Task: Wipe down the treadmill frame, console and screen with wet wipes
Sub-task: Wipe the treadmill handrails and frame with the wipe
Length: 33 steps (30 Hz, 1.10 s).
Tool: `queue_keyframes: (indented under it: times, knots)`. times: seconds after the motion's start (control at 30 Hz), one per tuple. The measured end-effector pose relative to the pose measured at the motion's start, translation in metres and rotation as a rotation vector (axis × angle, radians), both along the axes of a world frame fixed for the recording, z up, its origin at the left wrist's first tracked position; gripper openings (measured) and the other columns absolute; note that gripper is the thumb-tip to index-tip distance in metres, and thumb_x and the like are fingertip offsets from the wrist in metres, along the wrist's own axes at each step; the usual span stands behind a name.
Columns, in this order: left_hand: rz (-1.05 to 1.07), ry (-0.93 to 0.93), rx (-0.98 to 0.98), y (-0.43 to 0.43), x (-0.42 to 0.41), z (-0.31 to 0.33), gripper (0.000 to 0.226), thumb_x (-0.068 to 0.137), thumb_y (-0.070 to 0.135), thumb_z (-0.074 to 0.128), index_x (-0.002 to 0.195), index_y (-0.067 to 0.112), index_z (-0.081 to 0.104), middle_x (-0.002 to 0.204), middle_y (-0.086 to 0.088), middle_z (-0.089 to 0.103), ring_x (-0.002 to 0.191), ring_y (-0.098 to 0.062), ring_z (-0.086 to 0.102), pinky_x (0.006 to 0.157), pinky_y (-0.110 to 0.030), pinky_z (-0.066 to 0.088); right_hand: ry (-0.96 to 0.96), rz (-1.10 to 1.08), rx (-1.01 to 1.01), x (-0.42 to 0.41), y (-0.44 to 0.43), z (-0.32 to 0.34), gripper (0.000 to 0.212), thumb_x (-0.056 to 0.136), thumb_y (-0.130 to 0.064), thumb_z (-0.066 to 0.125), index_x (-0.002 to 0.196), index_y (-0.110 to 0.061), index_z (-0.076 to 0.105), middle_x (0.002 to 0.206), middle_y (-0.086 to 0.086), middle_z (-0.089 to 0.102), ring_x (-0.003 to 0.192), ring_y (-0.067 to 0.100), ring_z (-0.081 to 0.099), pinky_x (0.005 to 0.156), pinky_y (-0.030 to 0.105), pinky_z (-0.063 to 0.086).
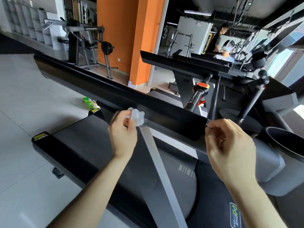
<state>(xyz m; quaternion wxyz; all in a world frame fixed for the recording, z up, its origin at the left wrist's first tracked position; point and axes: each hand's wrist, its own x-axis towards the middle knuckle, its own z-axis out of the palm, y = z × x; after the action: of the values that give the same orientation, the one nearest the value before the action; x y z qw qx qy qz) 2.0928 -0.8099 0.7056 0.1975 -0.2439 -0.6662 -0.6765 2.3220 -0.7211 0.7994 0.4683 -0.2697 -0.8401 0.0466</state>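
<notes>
Evidently early days: the left hand [123, 130] pinches a crumpled wipe [137, 116] against the treadmill's black side rail [98, 89], while the right hand's [228, 145] curled fingers appear to pinch the rail's end. The grey console [269, 163] and the screen seem left to do.

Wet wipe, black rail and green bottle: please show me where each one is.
wet wipe [137, 117], head view, middle of the crumpled white bunch.
black rail [98, 89], head view, its glossy side face.
green bottle [87, 101], head view, its body.
</notes>
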Motion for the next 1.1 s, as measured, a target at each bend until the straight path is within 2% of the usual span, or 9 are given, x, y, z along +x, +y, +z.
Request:
queue_keyframes:
  times: [0.1, 0.23, 0.33, 0.5, 0.7, 0.83, 0.93, 1.0, 1.1]
  knots:
    - [0.027, -0.02, 0.029, 0.001, 0.001, 0.005, 0.013, 0.095, 0.006, 0.06, 0.095, 0.011, 0.072, 0.095, 0.003, 0.065, 0.087, -0.018, 0.063, 0.079, -0.04, 0.053, -0.008, 0.0, 0.004, -0.006, -0.001, -0.003, 0.011, 0.088, -0.012, 0.069, 0.095, -0.02, 0.066, 0.077, -0.009, 0.06, 0.061, 0.006, 0.053, 0.056, 0.027, 0.04]
    - [-0.157, 0.207, 0.046, 0.016, 0.054, 0.018, 0.008, 0.096, 0.0, 0.063, 0.094, 0.004, 0.07, 0.095, 0.001, 0.063, 0.087, -0.011, 0.061, 0.073, -0.02, 0.047, -0.048, -0.012, 0.01, -0.023, -0.005, -0.009, 0.025, 0.087, -0.016, 0.07, 0.111, -0.02, 0.064, 0.075, -0.011, 0.058, 0.06, 0.01, 0.052, 0.055, 0.023, 0.037]
    - [-0.21, 0.321, 0.041, 0.019, 0.049, 0.024, 0.011, 0.093, -0.009, 0.065, 0.093, 0.0, 0.07, 0.095, -0.004, 0.061, 0.082, -0.016, 0.062, 0.066, -0.03, 0.051, -0.082, -0.028, 0.073, -0.038, -0.01, -0.013, 0.034, 0.085, -0.013, 0.072, 0.118, -0.019, 0.064, 0.084, -0.009, 0.064, 0.06, 0.015, 0.054, 0.053, 0.026, 0.041]
    - [-0.038, 0.089, 0.121, 0.0, -0.043, 0.031, 0.01, 0.09, -0.002, 0.062, 0.086, 0.005, 0.068, 0.09, -0.001, 0.062, 0.082, -0.02, 0.061, 0.073, -0.043, 0.051, -0.119, -0.032, 0.201, -0.067, -0.022, -0.021, 0.042, 0.084, -0.011, 0.076, 0.125, -0.013, 0.068, 0.079, -0.004, 0.066, 0.056, 0.024, 0.063, 0.041, 0.034, 0.048]
    - [-0.057, 0.149, 0.053, -0.018, -0.057, 0.03, 0.011, 0.093, -0.001, 0.066, 0.088, 0.007, 0.071, 0.089, -0.001, 0.066, 0.079, -0.013, 0.064, 0.072, -0.022, 0.049, -0.142, 0.133, 0.129, -0.12, -0.042, -0.033, 0.047, 0.094, -0.016, 0.067, 0.14, -0.015, 0.057, 0.086, -0.005, 0.062, 0.062, 0.018, 0.062, 0.047, 0.039, 0.052]
    - [-0.436, 0.295, 0.009, -0.014, -0.021, 0.032, 0.027, 0.088, -0.007, 0.069, 0.107, 0.01, 0.078, 0.103, 0.003, 0.07, 0.095, -0.009, 0.07, 0.08, -0.033, 0.058, -0.071, 0.156, 0.038, -0.142, -0.054, -0.036, 0.04, 0.095, -0.015, 0.064, 0.135, -0.017, 0.06, 0.101, -0.007, 0.06, 0.072, 0.012, 0.063, 0.056, 0.032, 0.056]
    - [-0.574, 0.361, -0.009, -0.023, -0.04, 0.035, 0.046, 0.085, -0.018, 0.064, 0.119, 0.012, 0.075, 0.112, 0.006, 0.072, 0.105, -0.007, 0.07, 0.089, -0.032, 0.058, -0.016, 0.062, 0.033, -0.153, -0.064, -0.039, 0.036, 0.092, -0.017, 0.069, 0.127, -0.014, 0.066, 0.101, -0.006, 0.059, 0.074, 0.009, 0.06, 0.063, 0.012, 0.048]
    - [-0.583, 0.363, -0.058, -0.034, -0.063, 0.033, 0.047, 0.085, -0.02, 0.06, 0.12, 0.009, 0.073, 0.114, 0.007, 0.073, 0.106, -0.006, 0.069, 0.09, -0.028, 0.057, 0.001, 0.049, 0.06, -0.168, -0.068, -0.04, 0.033, 0.09, -0.015, 0.073, 0.122, -0.013, 0.068, 0.101, -0.005, 0.059, 0.075, 0.008, 0.057, 0.066, 0.006, 0.04]
    - [-0.416, 0.242, -0.08, -0.053, -0.101, 0.025, 0.024, 0.091, -0.005, 0.067, 0.109, 0.01, 0.07, 0.098, 0.005, 0.07, 0.086, -0.012, 0.068, 0.073, -0.027, 0.056, -0.001, 0.018, 0.104, -0.206, -0.073, -0.039, 0.03, 0.088, 0.002, 0.068, 0.114, -0.012, 0.068, 0.102, 0.001, 0.059, 0.073, 0.02, 0.058, 0.059, 0.018, 0.041]
